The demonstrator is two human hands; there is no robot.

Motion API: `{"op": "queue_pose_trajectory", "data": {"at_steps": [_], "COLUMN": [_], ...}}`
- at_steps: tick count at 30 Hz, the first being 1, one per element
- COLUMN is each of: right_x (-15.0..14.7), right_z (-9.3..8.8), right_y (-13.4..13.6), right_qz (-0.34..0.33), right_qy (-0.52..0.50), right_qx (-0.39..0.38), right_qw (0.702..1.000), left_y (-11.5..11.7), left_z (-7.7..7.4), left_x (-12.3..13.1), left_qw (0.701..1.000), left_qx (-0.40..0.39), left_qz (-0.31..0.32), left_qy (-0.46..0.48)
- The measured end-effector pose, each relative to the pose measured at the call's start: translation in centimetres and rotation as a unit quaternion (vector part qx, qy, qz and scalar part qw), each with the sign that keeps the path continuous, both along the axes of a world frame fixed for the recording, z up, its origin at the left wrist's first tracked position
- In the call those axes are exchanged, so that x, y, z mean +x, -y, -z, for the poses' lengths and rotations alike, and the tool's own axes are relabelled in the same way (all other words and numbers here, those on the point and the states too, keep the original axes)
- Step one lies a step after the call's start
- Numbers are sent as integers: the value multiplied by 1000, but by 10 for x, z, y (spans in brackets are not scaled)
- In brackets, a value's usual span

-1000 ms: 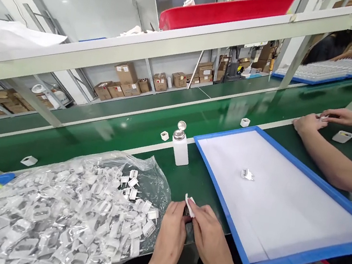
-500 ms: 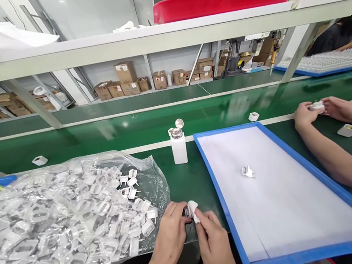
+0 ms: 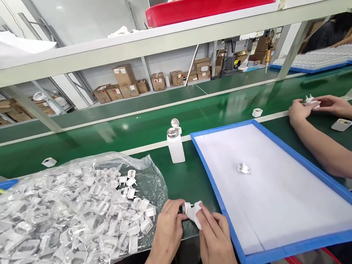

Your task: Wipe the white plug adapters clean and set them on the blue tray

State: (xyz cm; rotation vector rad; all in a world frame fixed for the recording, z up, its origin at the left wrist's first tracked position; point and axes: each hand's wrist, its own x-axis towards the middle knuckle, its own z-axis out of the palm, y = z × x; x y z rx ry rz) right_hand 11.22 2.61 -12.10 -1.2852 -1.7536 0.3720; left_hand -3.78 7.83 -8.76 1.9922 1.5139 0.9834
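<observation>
My left hand [image 3: 168, 227] is closed on a small white plug housing [image 3: 186, 209], its fingers covering much of it. In my right hand [image 3: 217, 242], pinched between thumb and fingers, is a white wiping cloth [image 3: 196, 217] that touches the right side of the housing. Left of my hands, a clear plastic bag [image 3: 151, 170] lies spread, with many white plug housings [image 3: 95, 208] on and under it. To the right, one white pronged plug housing [image 3: 243, 168] lies on the white surface of a blue-rimmed tray [image 3: 211, 181].
A white pump bottle [image 3: 176, 148] with its metal lid raised stands behind my hands. Loose white casings [image 3: 257, 112] sit on the green bench. At the right, a co-worker's hands [image 3: 301, 109] hold a white plug part. A shelf rail [image 3: 164, 42] crosses above the bench.
The cloth has shifted slightly off the plug housing, so more of its white side shows. The co-worker's hands have turned their part, its prongs now pointing up. My view has moved slightly.
</observation>
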Motion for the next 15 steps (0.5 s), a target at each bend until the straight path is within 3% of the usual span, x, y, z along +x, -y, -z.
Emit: {"op": "queue_pose_trajectory", "data": {"at_steps": [8, 15], "right_x": [-12, -12], "right_z": [-11, -41], "right_y": [-30, -34], "right_qz": [-37, -21], "right_qy": [-8, -127], "right_qx": [-77, -174], "right_qw": [996, 976], "left_y": [-2, 6], "left_z": [-11, -9], "left_x": [-1, -7], "left_qw": [999, 995], "left_qx": [-30, -40], "left_qz": [30, 37], "left_qy": [-19, 83]}}
